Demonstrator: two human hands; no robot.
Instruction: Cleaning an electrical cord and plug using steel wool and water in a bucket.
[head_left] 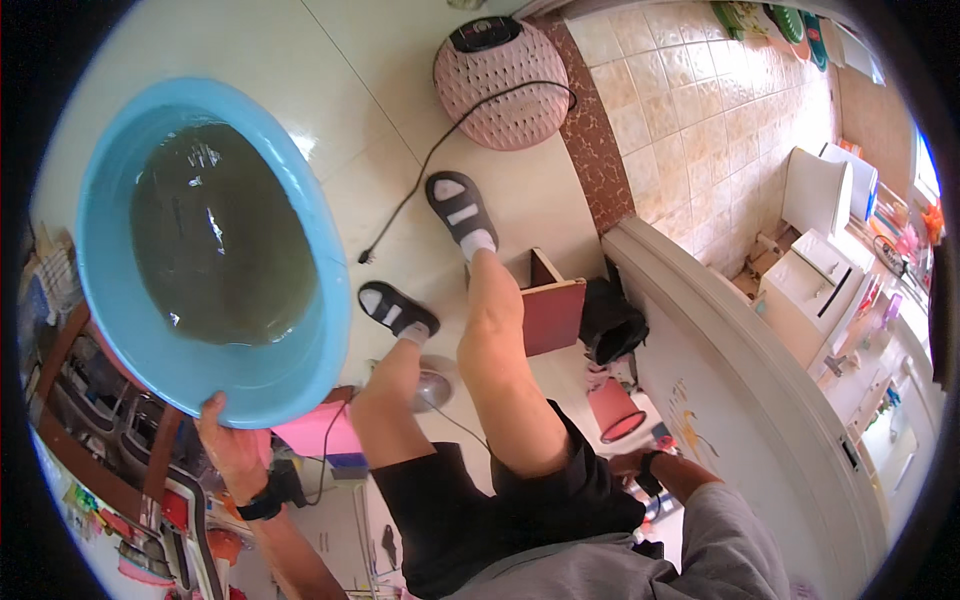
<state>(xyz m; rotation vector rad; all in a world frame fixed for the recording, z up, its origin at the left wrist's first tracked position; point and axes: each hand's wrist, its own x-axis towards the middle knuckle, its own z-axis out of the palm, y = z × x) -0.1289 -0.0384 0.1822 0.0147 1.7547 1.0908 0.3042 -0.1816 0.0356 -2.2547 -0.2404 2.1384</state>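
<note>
A large light-blue plastic basin (pixel 335 330) is at the left, with murky grey-brown water (pixel 222 245) inside. My left hand (pixel 232 450) is closed on the basin's near rim, with the thumb over the edge. The rest of its fingers are hidden under the basin. My right hand (pixel 630 465) hangs beside the black shorts (pixel 480 510) at my hip, apart from the basin. Its fingers are mostly hidden, so I cannot tell their pose. A dark band circles each wrist.
Ahead on the pale tiled floor lies a round pink padded appliance (pixel 500 85) with a black cord (pixel 428 160). A small red-brown stool (pixel 550 315) and a black bag (pixel 610 325) stand by my leg. A door frame (pixel 740 360) is at the right; a cluttered rack (pixel 160 470) at the left.
</note>
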